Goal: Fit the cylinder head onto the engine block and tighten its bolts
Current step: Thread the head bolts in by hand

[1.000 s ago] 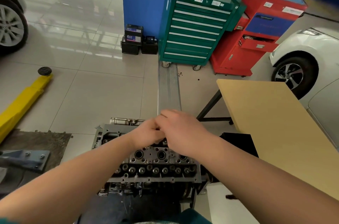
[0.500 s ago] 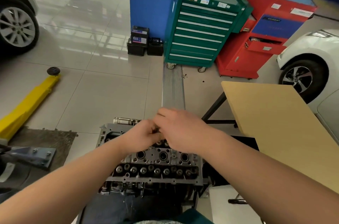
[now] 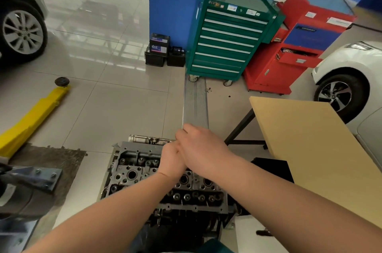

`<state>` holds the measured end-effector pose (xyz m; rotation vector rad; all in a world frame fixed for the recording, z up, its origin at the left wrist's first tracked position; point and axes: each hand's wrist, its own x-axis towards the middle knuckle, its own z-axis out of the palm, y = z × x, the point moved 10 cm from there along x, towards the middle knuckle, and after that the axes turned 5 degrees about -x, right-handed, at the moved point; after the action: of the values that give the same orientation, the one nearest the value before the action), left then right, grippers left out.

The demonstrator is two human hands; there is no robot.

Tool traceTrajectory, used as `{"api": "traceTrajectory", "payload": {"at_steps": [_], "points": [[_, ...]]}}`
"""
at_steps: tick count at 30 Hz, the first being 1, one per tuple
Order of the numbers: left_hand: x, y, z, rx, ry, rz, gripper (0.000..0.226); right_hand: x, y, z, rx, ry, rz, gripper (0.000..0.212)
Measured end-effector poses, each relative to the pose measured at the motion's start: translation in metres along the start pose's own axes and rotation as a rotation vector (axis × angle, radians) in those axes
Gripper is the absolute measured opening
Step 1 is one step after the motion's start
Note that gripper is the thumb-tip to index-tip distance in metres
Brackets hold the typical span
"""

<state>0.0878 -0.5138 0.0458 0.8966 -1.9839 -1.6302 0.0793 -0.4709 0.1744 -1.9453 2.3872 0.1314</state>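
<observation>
Two hands over cylinder head (image 3: pixel 144 172), seated on block at 6 o'clock. Left hand (image 3: pixel 171 160) curled, contents hidden; right hand (image 3: pixel 203 153) overlaps it, grip unclear. Head likely heavy, rigid metal: lift by outer edges.

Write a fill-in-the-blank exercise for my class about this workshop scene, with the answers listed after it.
1. Both hands meet above the cylinder ____.
2. The tool chest with drawers, left of the red cabinet, is ____.
3. The lift arm on the floor at the left is ____.
4. The table at the right has a ____ top.

Answers: head; green; yellow; wooden
</observation>
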Motion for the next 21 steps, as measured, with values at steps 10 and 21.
{"api": "traceTrajectory", "payload": {"at_steps": [10,21], "points": [[-0.02,-0.012,-0.005,-0.151,-0.062,-0.167,0.018,0.0,0.012,0.01,-0.098,0.021,0.026,0.02],[0.008,0.006,0.017,-0.017,-0.618,-0.132,0.02,-0.001,0.007,0.002,0.027,-0.066,-0.148,0.034]]}}
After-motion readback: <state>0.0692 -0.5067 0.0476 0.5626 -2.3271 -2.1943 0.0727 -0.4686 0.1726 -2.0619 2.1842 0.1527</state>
